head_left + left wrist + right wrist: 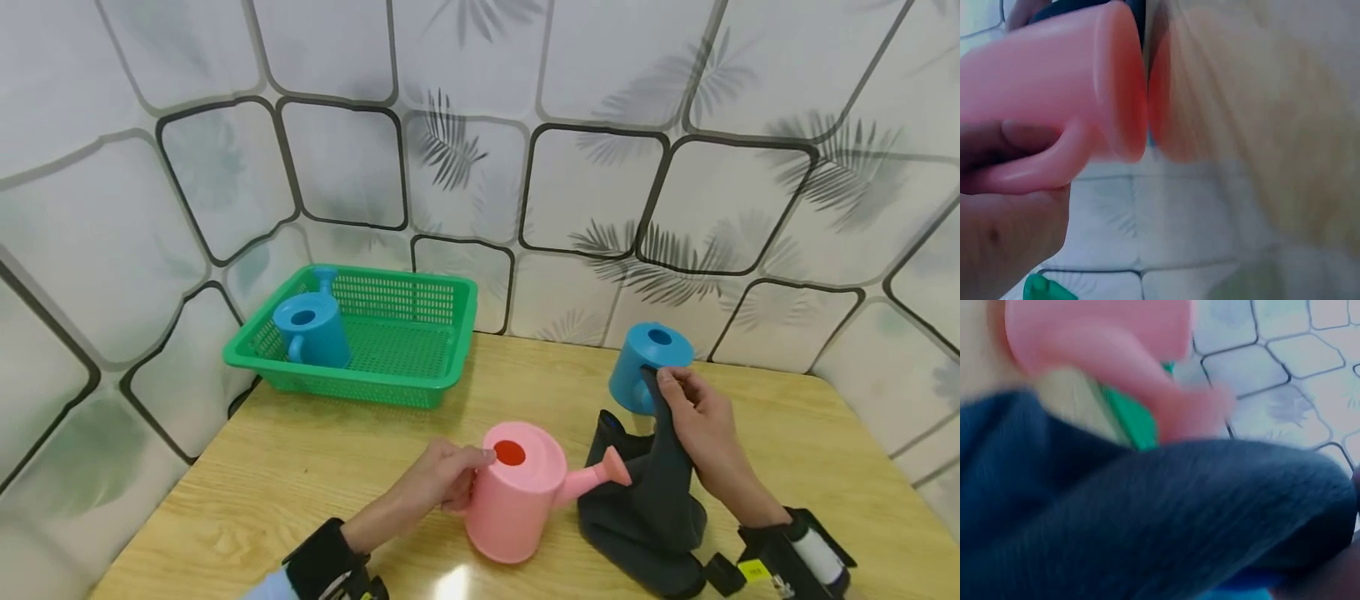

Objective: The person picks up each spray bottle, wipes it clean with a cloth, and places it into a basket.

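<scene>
The left hand (444,477) grips the pink can (510,512) by its handle (1054,170); the right hand (703,418) pinches the dark cloth (647,508), so near that it could catch the spout (587,482).

— How many blue watering cans (318,332) do you count?
— Two, plus one pink watering can (513,512), so three altogether.
— And what else?
— One green plastic basket (352,387), one dark cloth bag (637,508) and one wood-grain table (375,442).
— How about on the person?
— One left hand (448,475), one right hand (705,421), and two black wrist straps (318,562).
</scene>
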`<state>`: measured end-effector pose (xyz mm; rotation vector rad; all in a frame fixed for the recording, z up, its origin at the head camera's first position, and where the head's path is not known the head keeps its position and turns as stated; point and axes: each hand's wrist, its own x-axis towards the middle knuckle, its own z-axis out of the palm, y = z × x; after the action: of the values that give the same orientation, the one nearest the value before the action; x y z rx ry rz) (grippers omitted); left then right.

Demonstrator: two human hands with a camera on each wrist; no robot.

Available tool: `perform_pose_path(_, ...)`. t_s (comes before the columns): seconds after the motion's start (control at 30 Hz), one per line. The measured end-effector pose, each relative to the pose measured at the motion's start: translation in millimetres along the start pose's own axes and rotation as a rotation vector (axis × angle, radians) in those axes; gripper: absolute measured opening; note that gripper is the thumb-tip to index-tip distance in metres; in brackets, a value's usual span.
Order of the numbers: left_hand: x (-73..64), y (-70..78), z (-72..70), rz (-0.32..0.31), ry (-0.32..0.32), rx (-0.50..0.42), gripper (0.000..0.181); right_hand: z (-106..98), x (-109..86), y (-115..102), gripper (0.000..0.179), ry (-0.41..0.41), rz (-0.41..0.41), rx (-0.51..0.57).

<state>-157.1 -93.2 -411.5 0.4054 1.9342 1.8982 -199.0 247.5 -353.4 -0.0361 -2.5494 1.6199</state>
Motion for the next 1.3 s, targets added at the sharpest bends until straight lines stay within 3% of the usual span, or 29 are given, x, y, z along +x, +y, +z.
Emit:
perform_pose_path(0.1, 3.8, 2.1, -6.7, 0.005, -0.056, 0.114, 0.059, -17.5, 9.1, -4.8, 0.049, -0.074, -0.12, -0.074)
perform_pose_path(0.17, 6.1, 5.0, -12.7, 0.005, -0.092, 0.191, 0.058, -27.8, 14.6, -9.2, 0.046, -0.106, -0.264, -0.118)
perform_pose_path(0.27, 9.4, 8.7, -19.8, 0.013, -0.096, 0.26, 0.057, -33.9, 23.8, -15.8, 0.048, -0.054, -0.58, -0.232)
perform_pose_path(0.4, 14.3, 8.5, -19.4, 0.071, -0.04, 0.284, 0.055, -25.6, 31.6, -24.1, 0.05, 0.002, -1.007, -0.373)
perform_pose_path(0.53, 18.4, 8.6, -12.6, 0.142, -0.059, 0.279, 0.051, -8.1, 23.9, -31.4, 0.026, -0.159, -1.219, -0.431)
perform_pose_path(0.7, 21.6, 10.8, -4.4, 0.185, -0.106, 0.297, 0.05, 13.4, 4.1, -38.8, 0.034, -0.321, -1.322, -0.419)
perform_pose_path(0.9, 20.0, 10.7, -1.6, 0.211, -0.115, 0.319, 0.047, 23.5, -9.8, -41.6, 0.04, -0.367, -1.255, -0.545)
perform_pose_path(1.0, 19.5, 10.4, -0.8, 0.229, -0.116, 0.32, 0.046, 25.4, -14.3, -41.7, 0.033, -0.379, -1.234, -0.59)
perform_pose_path(1.1, 18.9, 8.9, 0.1, 0.254, -0.112, 0.315, 0.045, 25.8, -19.6, -42.1, 0.028, -0.408, -1.221, -0.592)
perform_pose_path(1.3, 17.8, 5.3, 0.7, 0.27, -0.089, 0.308, 0.045, 26.8, -30.5, -42.7, 0.044, -0.449, -1.232, -0.565)
